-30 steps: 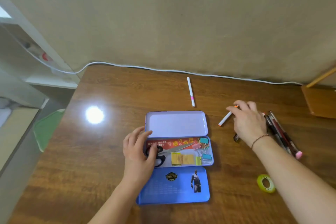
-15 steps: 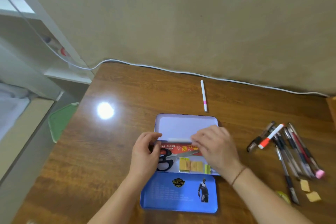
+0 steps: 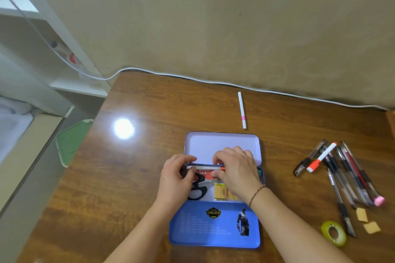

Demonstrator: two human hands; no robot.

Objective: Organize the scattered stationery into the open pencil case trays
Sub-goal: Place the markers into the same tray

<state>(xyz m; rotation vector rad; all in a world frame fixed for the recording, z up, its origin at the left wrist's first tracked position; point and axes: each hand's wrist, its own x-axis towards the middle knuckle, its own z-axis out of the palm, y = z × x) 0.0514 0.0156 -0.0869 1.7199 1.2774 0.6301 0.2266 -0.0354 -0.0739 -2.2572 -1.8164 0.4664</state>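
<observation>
Both hands over the open pencil case (image 3: pixel 222 147) at centre frame, on the wooden worktop (image 3: pixel 149 177). Left hand (image 3: pixel 175 179) pinches the white end of an orange-tipped marker (image 3: pixel 205 167); right hand (image 3: pixel 235 168) has fingers curled round its other end. Marker lies crosswise along the upper edge of the middle tray. Most of its barrel is covered by fingers, so cap end vs tip end is unclear.

Middle tray mostly hidden under the hands. Visible there: black scissors (image 3: pixel 197 190), handles only, and yellow sticky pads (image 3: pixel 221 192), partly under the right wrist. A teal sliver shows at the tray's right edge; can't identify it.

Upper tray is pale lilac. Blue printed lid (image 3: pixel 213 224) lies flat below.

Loose items: white pen with pink band (image 3: pixel 242 110) above the case, well apart from it. Pile of pens (image 3: pixel 346 173) at right, overlapping, count unclear, with a white-and-orange marker (image 3: pixel 321 157) lying across the top. Two yellow note scraps (image 3: pixel 366 221) and a green tape roll (image 3: pixel 333 233) at lower right.

White cable (image 3: pixel 213 81) runs along the wall edge.
</observation>
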